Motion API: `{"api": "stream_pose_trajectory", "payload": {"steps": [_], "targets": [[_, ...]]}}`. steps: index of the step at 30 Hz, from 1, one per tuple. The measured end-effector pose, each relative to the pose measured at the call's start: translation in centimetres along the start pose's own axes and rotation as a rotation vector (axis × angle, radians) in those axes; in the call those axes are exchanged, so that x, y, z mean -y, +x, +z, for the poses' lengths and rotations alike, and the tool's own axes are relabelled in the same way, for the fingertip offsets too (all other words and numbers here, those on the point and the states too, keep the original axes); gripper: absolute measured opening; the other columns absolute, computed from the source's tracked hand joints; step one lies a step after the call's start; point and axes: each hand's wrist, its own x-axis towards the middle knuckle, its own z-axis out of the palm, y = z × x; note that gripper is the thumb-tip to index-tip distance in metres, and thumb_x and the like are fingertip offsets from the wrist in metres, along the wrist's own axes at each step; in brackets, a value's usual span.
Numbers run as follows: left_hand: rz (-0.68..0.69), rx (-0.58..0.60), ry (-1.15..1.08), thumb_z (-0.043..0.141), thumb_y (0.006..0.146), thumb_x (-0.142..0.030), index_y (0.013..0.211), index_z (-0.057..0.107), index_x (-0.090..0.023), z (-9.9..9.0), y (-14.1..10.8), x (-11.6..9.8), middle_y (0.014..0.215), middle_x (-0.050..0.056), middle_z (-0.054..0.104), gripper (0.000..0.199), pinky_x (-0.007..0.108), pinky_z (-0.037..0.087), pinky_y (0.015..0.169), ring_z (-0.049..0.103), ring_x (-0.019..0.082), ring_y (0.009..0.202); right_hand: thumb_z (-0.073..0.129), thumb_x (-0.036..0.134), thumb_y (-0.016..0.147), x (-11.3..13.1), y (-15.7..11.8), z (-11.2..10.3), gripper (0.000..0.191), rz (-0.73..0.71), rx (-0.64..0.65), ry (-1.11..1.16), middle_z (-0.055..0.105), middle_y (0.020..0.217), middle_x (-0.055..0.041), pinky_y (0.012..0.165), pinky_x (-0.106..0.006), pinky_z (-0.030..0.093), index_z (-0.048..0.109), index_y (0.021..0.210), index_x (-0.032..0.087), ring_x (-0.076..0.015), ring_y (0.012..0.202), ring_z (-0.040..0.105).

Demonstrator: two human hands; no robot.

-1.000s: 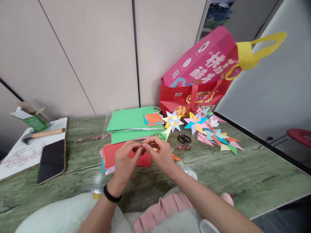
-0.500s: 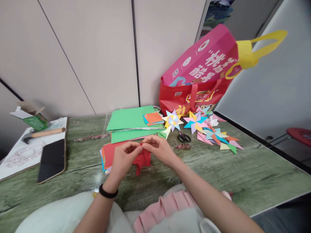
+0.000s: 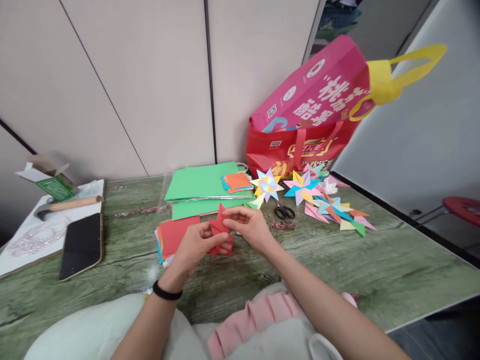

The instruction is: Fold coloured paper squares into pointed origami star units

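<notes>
Between my hands is a folded red paper piece (image 3: 220, 220) with a point sticking up. My left hand (image 3: 198, 242) pinches it from the left, thumb in front and some fingers showing below it. My right hand (image 3: 247, 225) grips its right edge between thumb and fingers. Under and behind the hands, more red paper lies on the table, partly hidden. Just left of my left hand lies a stack of coloured paper (image 3: 180, 234) with a red sheet on top. Black-handled scissors (image 3: 284, 212) rest to the right of my right hand.
Green sheets (image 3: 202, 182) carry small square papers (image 3: 237, 181). Folded paper stars (image 3: 302, 187) lie at the right, before a red bag (image 3: 273, 150) and a pink bag (image 3: 300, 97). A phone (image 3: 81, 246), hammer (image 3: 71, 205) and small box (image 3: 56, 185) are at the left.
My hands have turned the red paper so its pointed top and flat face show. The right hand has shifted slightly right and down; the left fingers now spread beneath the paper.
</notes>
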Motion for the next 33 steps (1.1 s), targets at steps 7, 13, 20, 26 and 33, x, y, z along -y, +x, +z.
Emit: {"api": "stream_pose_trajectory", "payload": {"steps": [7,13,20,26,33], "targets": [[-0.020,0.043,-0.105,0.072,0.065,-0.031,0.080,0.060,-0.010,0.0,0.0,0.0,0.071,0.010,0.072,0.028,0.032,0.056,0.058,0.068,0.021,0.060,0.073,0.022,0.060,0.0,0.1,-0.7,0.020,0.105,0.172,0.028,0.066,0.075,-0.0005,0.065,-0.025,0.046,0.070,0.079,0.018,-0.0111,0.066,0.058],[-0.039,0.035,-0.124,0.076,0.061,-0.026,0.085,0.061,-0.010,0.1,0.0,0.0,0.079,0.011,0.072,0.032,0.034,0.057,0.067,0.069,0.023,0.071,0.074,0.020,0.057,0.3,0.2,-0.6,0.015,0.022,0.058,0.014,0.065,0.070,0.0011,0.064,-0.025,0.046,0.067,0.070,0.017,-0.0113,0.065,0.057],[-0.048,0.045,-0.122,0.071,0.066,-0.031,0.075,0.064,-0.008,-0.2,0.0,0.0,0.073,0.010,0.072,0.025,0.028,0.056,0.058,0.068,0.018,0.060,0.071,0.024,0.064,0.4,0.0,-1.1,0.026,0.082,0.273,-0.059,0.070,0.092,-0.0041,0.081,-0.032,0.046,0.071,0.090,0.021,-0.0172,0.085,0.062],[-0.032,0.028,-0.131,0.072,0.064,-0.031,0.071,0.062,-0.009,-0.1,-0.2,-0.3,0.067,0.009,0.071,0.025,0.027,0.056,0.056,0.067,0.018,0.057,0.075,0.025,0.059,0.7,-0.2,-0.8,0.031,0.123,0.220,0.058,0.070,0.093,-0.0031,0.082,-0.032,0.046,0.071,0.089,0.022,-0.0184,0.088,0.062],[0.077,-0.126,-0.042,0.069,0.064,-0.024,0.082,0.058,-0.013,-1.1,0.6,0.3,0.072,0.007,0.071,0.024,0.036,0.055,0.070,0.069,0.021,0.068,0.076,0.027,0.054,0.4,0.5,-1.6,0.042,0.153,0.018,0.091,0.069,0.080,-0.0017,0.067,-0.029,0.048,0.069,0.095,0.020,-0.0150,0.070,0.061]]}}
